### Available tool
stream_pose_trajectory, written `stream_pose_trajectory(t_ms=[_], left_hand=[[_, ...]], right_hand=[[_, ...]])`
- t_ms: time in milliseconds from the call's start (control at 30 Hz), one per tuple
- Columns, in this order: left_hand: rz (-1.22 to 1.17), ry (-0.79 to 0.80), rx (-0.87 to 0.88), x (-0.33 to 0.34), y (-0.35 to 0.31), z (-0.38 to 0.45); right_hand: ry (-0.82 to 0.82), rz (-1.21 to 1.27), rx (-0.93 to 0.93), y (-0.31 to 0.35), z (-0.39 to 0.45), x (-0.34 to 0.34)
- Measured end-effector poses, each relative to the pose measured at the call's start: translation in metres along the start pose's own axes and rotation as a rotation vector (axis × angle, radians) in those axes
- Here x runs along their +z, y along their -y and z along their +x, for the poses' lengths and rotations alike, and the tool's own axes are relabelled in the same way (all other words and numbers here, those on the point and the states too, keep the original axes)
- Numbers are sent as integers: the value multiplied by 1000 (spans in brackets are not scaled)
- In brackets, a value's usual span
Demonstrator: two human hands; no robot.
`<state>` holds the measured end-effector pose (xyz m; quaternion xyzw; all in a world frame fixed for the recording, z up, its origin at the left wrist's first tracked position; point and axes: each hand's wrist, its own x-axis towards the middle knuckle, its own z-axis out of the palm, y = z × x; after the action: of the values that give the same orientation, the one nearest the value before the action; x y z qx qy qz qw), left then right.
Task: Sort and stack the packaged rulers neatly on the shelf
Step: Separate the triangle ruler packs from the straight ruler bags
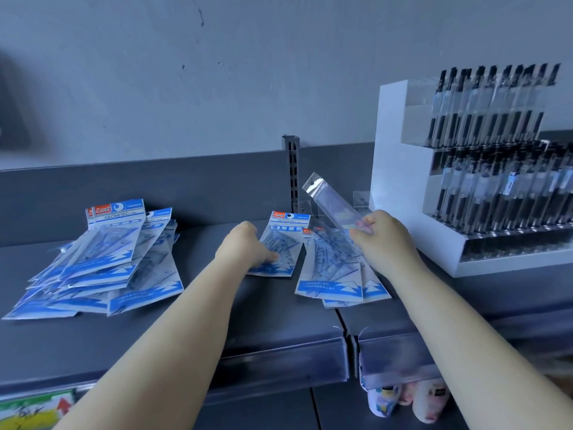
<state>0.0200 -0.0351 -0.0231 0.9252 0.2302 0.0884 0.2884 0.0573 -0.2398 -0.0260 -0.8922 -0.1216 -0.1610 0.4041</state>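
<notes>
On the far left of the grey shelf (217,305) I saw a loose, fanned heap of geometric ruler packs (102,265), blue and white, overlapping at odd angles and not yet squared. Moving right, my left hand (245,246) lay on a single ruler pack (279,246) flat on the shelf; its fingers (269,257) were turned down onto the plastic, though I could not tell whether they pressed or pinched it. Just beside it lay a small fanned pile of packs (338,271). Above that pile my right hand (381,237) gripped the lower end of a clear straight-ruler sleeve (333,203), fingers curled around it, the sleeve tilted up and back toward the slotted upright (293,169). Further right stood the white pen display (483,169). I judged the sorting step would go best by keeping the clear sleeve apart from the blue packs, then aligning header cards and edges before setting one flat on another.
</notes>
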Motion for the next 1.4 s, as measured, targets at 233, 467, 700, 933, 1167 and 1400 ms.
stream_pose_trajectory(t_ms=[233, 467, 700, 933, 1167, 1400], left_hand=[[47, 60, -83, -6, 4, 4], [103, 57, -104, -15, 12, 1], [165, 101, -53, -24, 11, -10], [250, 96, -37, -29, 21, -14], [144, 45, 23, -18, 18, -29], [360, 14, 96, -14, 20, -30]], right_hand=[[-40, 127, -57, 5, -7, -5], [-19, 120, -65, 11, -14, -7], [39, 138, -96, 29, -24, -7], [139, 449, 55, 61, -43, 20], [57, 548, 88, 71, -56, 27], [44, 652, 87, 62, -58, 15]])
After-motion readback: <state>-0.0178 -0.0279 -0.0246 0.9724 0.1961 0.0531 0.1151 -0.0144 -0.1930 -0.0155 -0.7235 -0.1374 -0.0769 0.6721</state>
